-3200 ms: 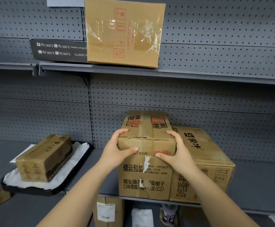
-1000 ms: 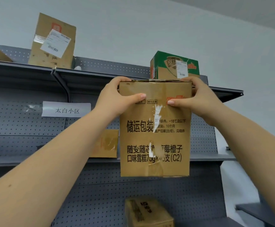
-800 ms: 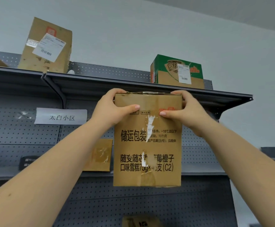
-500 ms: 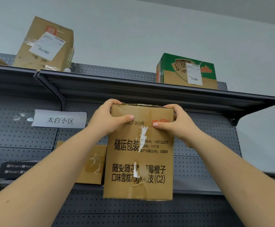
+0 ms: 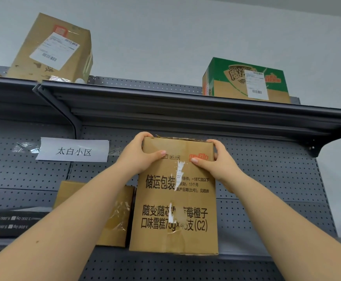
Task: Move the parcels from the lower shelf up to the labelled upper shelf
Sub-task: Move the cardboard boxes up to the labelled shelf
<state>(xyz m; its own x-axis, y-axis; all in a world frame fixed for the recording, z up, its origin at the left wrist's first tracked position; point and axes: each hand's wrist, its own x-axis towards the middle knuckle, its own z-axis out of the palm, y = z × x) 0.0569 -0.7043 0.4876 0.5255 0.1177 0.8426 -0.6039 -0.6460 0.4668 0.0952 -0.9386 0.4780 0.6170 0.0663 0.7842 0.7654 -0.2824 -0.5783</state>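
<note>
Parcel [image 5: 173, 201] marked 储运包装 (C2), left hand [image 5: 139, 157] and right hand [image 5: 216, 165] gripping top corners, sign [image 5: 73, 150] 太白小区

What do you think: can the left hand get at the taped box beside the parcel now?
Probably not yet. The left hand grips the parcel at its top, sharing the hold with the right hand, so its fingers are busy. The taped box stands close by, with only that forearm in front.

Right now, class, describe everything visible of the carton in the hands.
The carton is brown cardboard, upright, printed with black Chinese text and a red mark, torn white label scraps down its front. The left hand and right hand grip its upper corners, thumbs on the front. Its base sits level with the shelf edge; contact unclear.
</note>
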